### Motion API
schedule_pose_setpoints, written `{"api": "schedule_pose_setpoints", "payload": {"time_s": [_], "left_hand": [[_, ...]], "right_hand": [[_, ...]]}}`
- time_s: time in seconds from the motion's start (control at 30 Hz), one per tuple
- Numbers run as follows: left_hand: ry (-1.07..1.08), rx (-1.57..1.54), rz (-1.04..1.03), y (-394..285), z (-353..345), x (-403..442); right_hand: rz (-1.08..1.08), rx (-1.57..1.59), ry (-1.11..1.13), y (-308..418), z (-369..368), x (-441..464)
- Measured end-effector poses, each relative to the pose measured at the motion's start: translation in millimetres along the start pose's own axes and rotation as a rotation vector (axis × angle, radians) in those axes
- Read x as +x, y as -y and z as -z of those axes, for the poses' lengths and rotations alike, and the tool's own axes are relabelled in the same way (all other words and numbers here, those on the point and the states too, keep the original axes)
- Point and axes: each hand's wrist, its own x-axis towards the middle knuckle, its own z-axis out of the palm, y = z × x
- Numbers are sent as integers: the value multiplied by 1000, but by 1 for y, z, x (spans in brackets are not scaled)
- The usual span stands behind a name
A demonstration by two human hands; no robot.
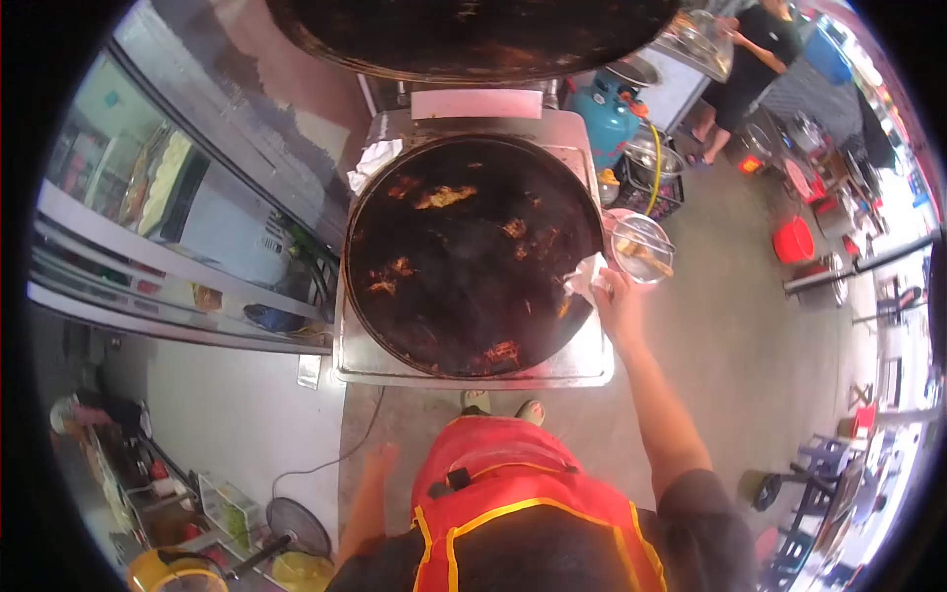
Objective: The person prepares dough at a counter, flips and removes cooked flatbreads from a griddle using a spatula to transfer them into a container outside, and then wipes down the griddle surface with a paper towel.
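Observation:
A large round black griddle with brown and reddish residue patches sits on a metal stand. At its right rim my right hand pinches a crumpled white tissue, which touches the dark surface. Down at the lower left, off the griddle, hangs my left hand; it is blurred, and its fingers cannot be made out. Another crumpled white tissue lies at the griddle's upper left edge.
Above hangs a dark round lid. To the right are a bowl with a utensil, a blue gas cylinder and a crate. A person stands at upper right. Glass-fronted cabinets line the left.

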Motion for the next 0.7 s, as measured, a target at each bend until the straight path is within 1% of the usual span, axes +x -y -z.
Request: {"api": "schedule_pose_setpoints", "payload": {"time_s": [0.03, 0.1, 0.17, 0.27, 0.3, 0.4, 0.47, 0.53, 0.57, 0.67, 0.7], "left_hand": [[6, -115, 86, 18, -13, -7], [29, -338, 233, 48, -37, -22], [45, -533, 324, 67, -59, -35], [62, -764, 381, 62, -70, -46], [67, -821, 384, 54, -69, -45], [70, -852, 368, 52, -75, -23], [68, -839, 352, 60, -83, 0], [24, -1120, 357, 57, -85, 5], [-4, -1263, 356, 51, -82, 5], [115, -1204, 40, 35, -73, -6], [63, -1096, 144, 26, -72, -12]], "right_hand": [[-89, 91, 40, -2, -10, 16], [-21, 59, 36, -10, -27, 46], [15, 49, 26, -11, -41, 72], [61, -71, 57, -26, -61, 103], [55, -66, 56, -32, -68, 111], [88, -247, 57, -50, -91, 129], [69, -468, 90, -56, -103, 129], [78, -712, 85, -65, -117, 122], [45, -714, 120, -51, -115, 125], [-202, -632, 272, -3, -103, 157], [-86, -650, 171, -45, -124, 169]]}}
